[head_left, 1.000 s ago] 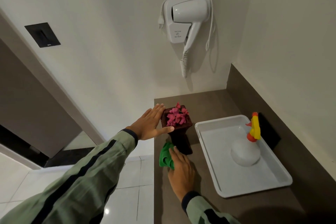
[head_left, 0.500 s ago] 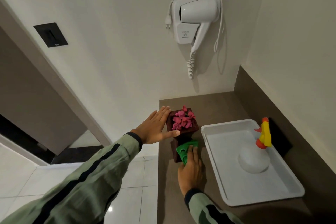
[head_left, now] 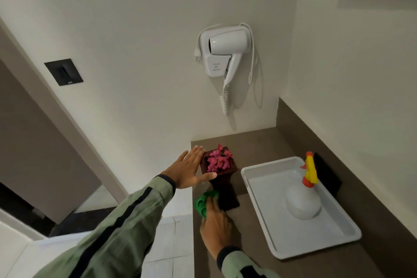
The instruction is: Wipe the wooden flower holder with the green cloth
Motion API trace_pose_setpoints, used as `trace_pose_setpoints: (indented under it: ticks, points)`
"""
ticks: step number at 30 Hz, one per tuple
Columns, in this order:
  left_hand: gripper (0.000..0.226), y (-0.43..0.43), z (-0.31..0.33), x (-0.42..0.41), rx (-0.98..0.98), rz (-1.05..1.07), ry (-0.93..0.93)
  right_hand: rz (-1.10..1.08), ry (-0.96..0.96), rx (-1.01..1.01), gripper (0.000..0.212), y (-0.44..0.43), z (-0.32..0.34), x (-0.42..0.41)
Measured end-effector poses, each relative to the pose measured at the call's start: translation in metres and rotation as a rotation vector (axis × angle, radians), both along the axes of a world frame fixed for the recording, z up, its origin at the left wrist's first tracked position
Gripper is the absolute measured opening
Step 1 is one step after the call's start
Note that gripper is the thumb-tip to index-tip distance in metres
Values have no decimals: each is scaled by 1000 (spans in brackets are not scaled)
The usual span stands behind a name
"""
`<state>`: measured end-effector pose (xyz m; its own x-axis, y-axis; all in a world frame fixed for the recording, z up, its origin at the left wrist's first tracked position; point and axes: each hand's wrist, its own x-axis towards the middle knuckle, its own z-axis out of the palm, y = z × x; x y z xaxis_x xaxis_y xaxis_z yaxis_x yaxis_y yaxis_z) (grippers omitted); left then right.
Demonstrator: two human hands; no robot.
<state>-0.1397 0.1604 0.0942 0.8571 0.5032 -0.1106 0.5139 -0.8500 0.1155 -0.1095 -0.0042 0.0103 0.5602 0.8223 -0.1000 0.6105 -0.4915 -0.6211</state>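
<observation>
A dark wooden flower holder (head_left: 226, 189) with pink flowers (head_left: 218, 160) in its top stands on the brown counter (head_left: 252, 142) near the left edge. My left hand (head_left: 188, 170) lies flat against the holder's upper left side, fingers spread, thumb across its front. My right hand (head_left: 215, 225) presses a bunched green cloth (head_left: 204, 202) against the lower left side of the holder's stem. Part of the cloth is hidden under my fingers.
A white tray (head_left: 270, 244) lies right of the holder, holding a white spray bottle (head_left: 302, 203) with a yellow and orange nozzle. A dark object (head_left: 327, 174) leans on the backsplash behind it. A hair dryer (head_left: 225, 52) hangs on the wall above. The counter drops to tiled floor (head_left: 167, 239) at left.
My right hand has moved the green cloth from the front of the holder's stem down to its lower left side. My left hand stays against the holder's top.
</observation>
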Motion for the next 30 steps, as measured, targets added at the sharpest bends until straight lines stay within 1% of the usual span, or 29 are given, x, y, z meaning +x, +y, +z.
trace_pose_setpoints:
  ticks: [3, 4, 5, 7, 9, 10, 11, 12, 13, 14, 16, 18, 19, 20, 22, 24, 26, 27, 28, 29, 30]
  points:
    - [111, -6, 8, -1, 63, 5, 43, 107, 50, 68, 63, -10, 6, -9]
    - [111, -10, 9, -3, 59, 21, 26, 106, 78, 85, 60, -17, 8, -7]
    - [109, -15, 9, -7, 21, 60, -43, 85, 113, 106, 55, -25, 10, -2]
    - [99, -32, 3, -23, -102, 222, -332, -7, 203, 165, 44, -44, 14, 15]
    - [81, -57, -12, -45, -115, 429, -638, -150, 350, 261, 40, -63, 18, 38]
    - [69, -72, -24, -54, -104, 523, -736, -219, 431, 307, 40, -72, 20, 51]
    - [54, -90, -36, -59, -129, 587, -784, -280, 511, 336, 40, -80, 21, 65]
    - [40, -109, -46, -59, -208, 626, -785, -330, 596, 364, 39, -87, 22, 78]
    - [28, -130, -54, -55, -330, 645, -753, -364, 681, 391, 36, -95, 22, 92]
    - [24, -149, -58, -47, -466, 650, -711, -377, 766, 422, 33, -100, 22, 105]
    - [34, -178, -63, -20, -756, 648, -695, -378, 865, 459, 29, -110, 22, 128]
    - [39, -196, -62, 10, -1056, 628, -768, -382, 891, 458, 31, -117, 20, 148]
    - [40, -202, -61, 25, -1175, 608, -821, -393, 901, 454, 32, -120, 18, 157]
    - [42, -206, -61, 39, -1232, 597, -861, -412, 904, 452, 34, -123, 14, 166]
    - [48, -208, -64, 61, -1182, 617, -837, -451, 825, 426, 39, -128, 6, 180]
    - [49, -209, -70, 78, -1083, 608, -749, -486, 623, 343, 44, -131, -2, 187]
    - [43, -208, -76, 91, -959, 526, -625, -524, 443, 255, 49, -131, -7, 192]
    - [41, -208, -78, 94, -822, 453, -525, -516, 391, 221, 50, -131, -8, 191]
    - [41, -206, -83, 96, -616, 366, -398, -494, 347, 182, 52, -131, -11, 190]
    - [43, -205, -86, 94, -380, 286, -247, -471, 289, 100, 55, -130, -15, 189]
    - [45, -203, -91, 93, -192, 231, -162, -442, 224, 7, 60, -130, -19, 187]
